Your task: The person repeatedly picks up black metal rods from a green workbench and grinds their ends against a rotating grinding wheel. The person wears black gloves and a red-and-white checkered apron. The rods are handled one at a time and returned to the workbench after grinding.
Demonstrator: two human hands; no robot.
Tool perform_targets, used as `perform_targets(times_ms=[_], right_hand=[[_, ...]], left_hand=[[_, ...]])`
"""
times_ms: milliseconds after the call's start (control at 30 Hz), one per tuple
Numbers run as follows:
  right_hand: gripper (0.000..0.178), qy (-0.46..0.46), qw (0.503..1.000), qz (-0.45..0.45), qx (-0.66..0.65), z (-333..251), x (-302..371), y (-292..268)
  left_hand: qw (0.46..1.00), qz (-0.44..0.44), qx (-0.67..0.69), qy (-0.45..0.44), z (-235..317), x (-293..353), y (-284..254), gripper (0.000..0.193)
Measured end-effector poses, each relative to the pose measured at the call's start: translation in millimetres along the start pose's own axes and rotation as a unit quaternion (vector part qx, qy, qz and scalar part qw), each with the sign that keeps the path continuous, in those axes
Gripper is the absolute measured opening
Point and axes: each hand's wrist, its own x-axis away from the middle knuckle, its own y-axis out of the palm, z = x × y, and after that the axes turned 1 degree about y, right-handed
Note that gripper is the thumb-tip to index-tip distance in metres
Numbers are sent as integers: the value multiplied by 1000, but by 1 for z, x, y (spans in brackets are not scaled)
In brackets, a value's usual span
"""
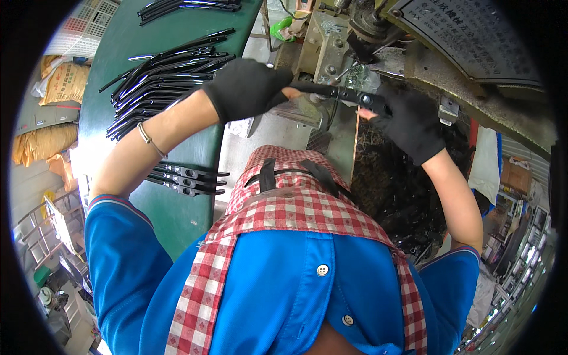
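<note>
Both my hands wear black gloves with bare fingertips showing. My left hand point(251, 89) is closed around one end of a glossy black bar point(334, 92). The bar spans the gap to my right hand point(409, 123), whose fingers are closed on its wider end with round holes. It is held nearly level in front of the machine point(331, 50). Left of my left hand, several similar thin black bars point(163, 80) lie in a fanned pile on the green table point(189, 228). Closer to my body, a few bars with holed ends point(186, 180) lie side by side.
More black bars point(186, 7) lie at the table's far end. A metal plate with writing point(467, 38) overhangs at upper right. Below my right hand, a large box point(390, 189) holds dark parts. Sacks point(65, 83) and a white crate point(83, 26) stand beyond the table at left.
</note>
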Motion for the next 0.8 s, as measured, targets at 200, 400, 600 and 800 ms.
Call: perform_targets(times_ms=[200, 400, 600, 800], right_hand=[[52, 137, 985, -44, -92, 18, -16, 5], [55, 149, 970, -114, -153, 22, -24, 15], [46, 151, 988, -25, 10, 31, -20, 62], [55, 139, 979, 146, -31, 23, -14, 70]], left_hand=[[999, 9, -41, 20, -25, -30, -10, 37], [997, -67, 3, 37, -43, -49, -7, 35], [995, -78, -15, 54, -48, -53, 12, 37], [995, -19, -38, 85, -59, -59, 15, 37]])
